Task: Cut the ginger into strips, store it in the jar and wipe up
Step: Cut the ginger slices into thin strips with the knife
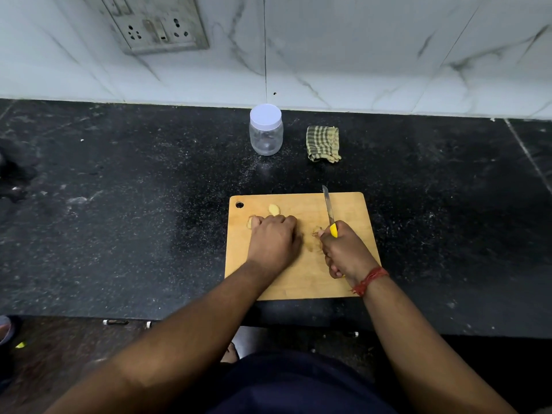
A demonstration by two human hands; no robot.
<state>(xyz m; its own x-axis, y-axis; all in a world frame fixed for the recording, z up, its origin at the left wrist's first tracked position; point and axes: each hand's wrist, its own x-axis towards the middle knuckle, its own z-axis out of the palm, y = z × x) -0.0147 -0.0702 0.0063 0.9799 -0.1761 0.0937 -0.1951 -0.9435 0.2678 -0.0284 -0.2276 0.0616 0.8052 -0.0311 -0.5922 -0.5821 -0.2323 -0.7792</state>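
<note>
Leftmost, a wall socket plate [155,23] on the marble backsplash, cut off by the top edge. Further right, against the wall on the black counter [119,204]: a clear jar [266,133], white lid on, apparently empty; just beside it a folded checked cloth [323,144]. Nearer, a wooden cutting board [301,279]. On its left part, left hand [273,240], fingers curled down over ginger [252,222], mostly hidden; only pale ends poking out, plus one loose slice [274,209] just beyond the knuckles. Mid-board, small cut bits [316,231], hard to make out. Right hand [346,251] wrapped round a yellow-handled knife [328,209], handle largely covered, blade pointing away towards the wall. Red thread [370,279] on that wrist.
</note>
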